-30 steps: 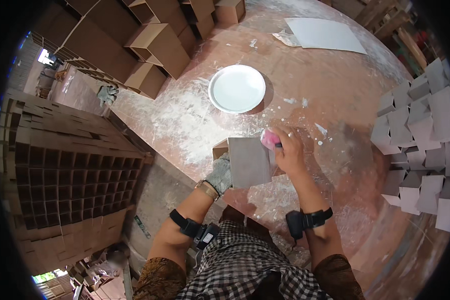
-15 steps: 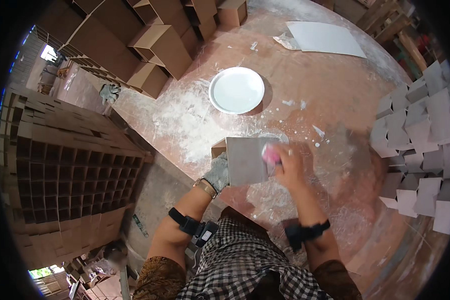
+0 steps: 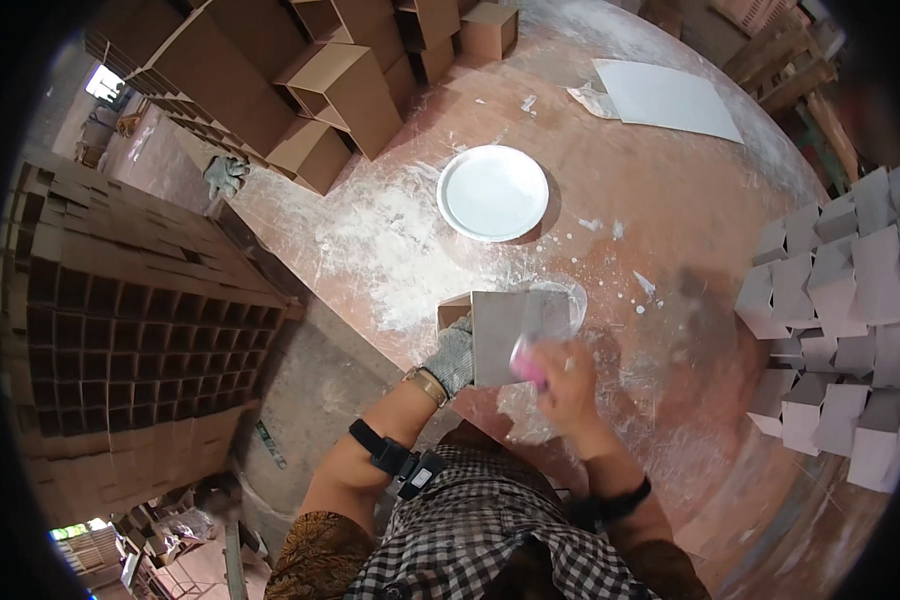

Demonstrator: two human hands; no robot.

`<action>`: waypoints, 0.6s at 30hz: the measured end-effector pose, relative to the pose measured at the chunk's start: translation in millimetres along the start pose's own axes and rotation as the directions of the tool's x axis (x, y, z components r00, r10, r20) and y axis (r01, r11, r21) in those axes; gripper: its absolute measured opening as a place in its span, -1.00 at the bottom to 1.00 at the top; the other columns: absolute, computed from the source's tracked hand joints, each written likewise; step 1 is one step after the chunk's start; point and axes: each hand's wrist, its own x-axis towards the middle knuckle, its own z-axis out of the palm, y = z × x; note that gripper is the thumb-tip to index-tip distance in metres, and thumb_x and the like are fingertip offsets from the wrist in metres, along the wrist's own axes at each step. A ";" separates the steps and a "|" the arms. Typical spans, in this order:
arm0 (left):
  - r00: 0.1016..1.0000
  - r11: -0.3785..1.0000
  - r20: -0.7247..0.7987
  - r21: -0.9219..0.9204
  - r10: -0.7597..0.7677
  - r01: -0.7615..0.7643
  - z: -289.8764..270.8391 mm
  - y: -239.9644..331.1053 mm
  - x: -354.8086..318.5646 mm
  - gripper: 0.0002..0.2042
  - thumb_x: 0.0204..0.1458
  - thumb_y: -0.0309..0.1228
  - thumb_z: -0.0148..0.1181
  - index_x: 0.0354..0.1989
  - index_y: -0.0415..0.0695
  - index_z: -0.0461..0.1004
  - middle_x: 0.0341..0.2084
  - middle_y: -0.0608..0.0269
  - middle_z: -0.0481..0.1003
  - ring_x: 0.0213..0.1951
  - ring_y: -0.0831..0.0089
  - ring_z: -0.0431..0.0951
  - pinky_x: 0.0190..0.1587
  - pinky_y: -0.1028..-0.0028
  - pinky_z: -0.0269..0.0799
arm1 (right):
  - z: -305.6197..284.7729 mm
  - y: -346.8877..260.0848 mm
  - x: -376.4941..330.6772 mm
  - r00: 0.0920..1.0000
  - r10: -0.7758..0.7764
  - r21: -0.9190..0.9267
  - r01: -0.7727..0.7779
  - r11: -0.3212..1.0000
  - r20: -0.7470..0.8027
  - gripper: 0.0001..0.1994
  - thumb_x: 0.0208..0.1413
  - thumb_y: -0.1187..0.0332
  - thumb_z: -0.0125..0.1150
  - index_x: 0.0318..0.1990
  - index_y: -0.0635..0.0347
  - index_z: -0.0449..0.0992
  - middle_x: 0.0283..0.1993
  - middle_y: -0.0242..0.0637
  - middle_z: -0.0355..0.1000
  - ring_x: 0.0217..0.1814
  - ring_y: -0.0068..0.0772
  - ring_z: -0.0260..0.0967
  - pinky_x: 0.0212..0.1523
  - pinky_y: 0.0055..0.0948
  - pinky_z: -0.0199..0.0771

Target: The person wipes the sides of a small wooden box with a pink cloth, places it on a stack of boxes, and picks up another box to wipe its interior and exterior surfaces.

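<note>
My left hand (image 3: 452,358), in a grey knitted glove, reaches into the open side of a small box (image 3: 500,340) and holds it up just in front of me. The box's upper face is greyish, and brown cardboard shows at its opening. Against this face, near its right edge, my bare right hand (image 3: 568,385) presses a small pink-and-white tool (image 3: 530,366); blur hides whether it is a brush or a sponge. Beyond the box stands a round white basin (image 3: 492,194) with pale liquid in it.
Brown cardboard boxes (image 3: 345,95) are stacked at the back left. Pale boxes (image 3: 850,275) pile up on the right. A white sheet (image 3: 667,98) lies on the smeared tabletop (image 3: 370,235), and a grey glove (image 3: 226,176) by its left edge. A tall cardboard stack (image 3: 150,330) stands left.
My right hand has drawn the pink tool toward me and slightly left across the box face. The whole view has shifted a little, so the basin and box sit lower and farther right.
</note>
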 end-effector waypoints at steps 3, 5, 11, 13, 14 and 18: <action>0.968 0.764 0.220 -0.603 -0.117 0.229 -14.9 13.9 6.2 -0.54 0.01 -0.18 0.05 0.08 -0.09 0.27 0.04 0.14 0.32 0.09 0.28 0.28 0.17 0.41 0.13 | -7.2 -12.8 -4.5 0.997 0.038 0.083 -0.043 0.996 0.064 -0.56 -0.34 0.56 0.03 -0.16 0.11 0.49 -0.19 -0.17 0.45 -0.14 -0.08 0.31 -0.17 -0.18 0.29; 0.971 0.771 0.209 -0.597 -0.117 0.222 -6.0 2.9 2.0 -0.56 0.04 -0.20 0.02 0.09 -0.09 0.27 0.05 0.17 0.31 0.11 0.32 0.26 0.18 0.42 0.12 | 6.3 9.5 28.8 0.997 0.066 0.036 -0.064 0.997 -0.037 -0.56 -0.34 0.55 0.03 -0.15 0.10 0.49 -0.19 -0.19 0.45 -0.15 -0.10 0.32 -0.15 -0.18 0.30; 0.995 0.947 0.097 -0.319 -0.007 0.038 -4.4 3.5 3.3 -0.52 0.03 -0.16 0.02 0.12 -0.08 0.23 0.07 0.16 0.29 0.13 0.32 0.24 0.20 0.43 0.10 | 7.1 0.3 32.6 0.992 0.066 -0.044 -0.071 0.996 -0.108 -0.59 -0.32 0.55 0.01 -0.17 0.12 0.49 -0.21 -0.19 0.45 -0.21 -0.07 0.36 -0.14 -0.14 0.32; 0.997 0.970 0.068 -0.242 0.024 -0.007 -3.9 1.7 2.2 -0.51 0.02 -0.15 0.03 0.12 -0.07 0.23 0.07 0.16 0.29 0.14 0.31 0.24 0.20 0.42 0.10 | 3.2 -16.9 8.9 0.999 -0.034 0.027 0.035 0.999 -0.029 -0.61 -0.31 0.55 -0.01 -0.19 0.14 0.48 -0.23 -0.17 0.44 -0.22 -0.04 0.35 -0.13 -0.10 0.32; 0.998 0.991 0.053 -0.127 0.037 -0.030 -3.1 -0.1 2.4 -0.48 0.00 -0.13 0.04 0.13 -0.08 0.22 0.07 0.12 0.28 0.12 0.27 0.26 0.19 0.42 0.12 | 1.8 -18.7 3.3 0.999 -0.028 0.082 0.029 0.996 -0.025 -0.62 -0.30 0.54 -0.01 -0.20 0.14 0.48 -0.23 -0.16 0.44 -0.22 -0.04 0.35 -0.14 -0.11 0.32; 0.974 0.996 0.211 -0.008 -0.086 0.090 -19.8 20.4 18.2 -0.43 -0.05 -0.09 0.07 0.12 -0.12 0.23 0.08 0.04 0.27 0.09 0.18 0.30 0.16 0.38 0.18 | 16.8 24.8 37.1 0.949 0.291 0.103 -0.279 0.955 -0.123 -0.63 -0.29 0.52 -0.02 -0.20 0.11 0.48 -0.22 -0.14 0.45 -0.19 -0.08 0.37 -0.14 -0.13 0.32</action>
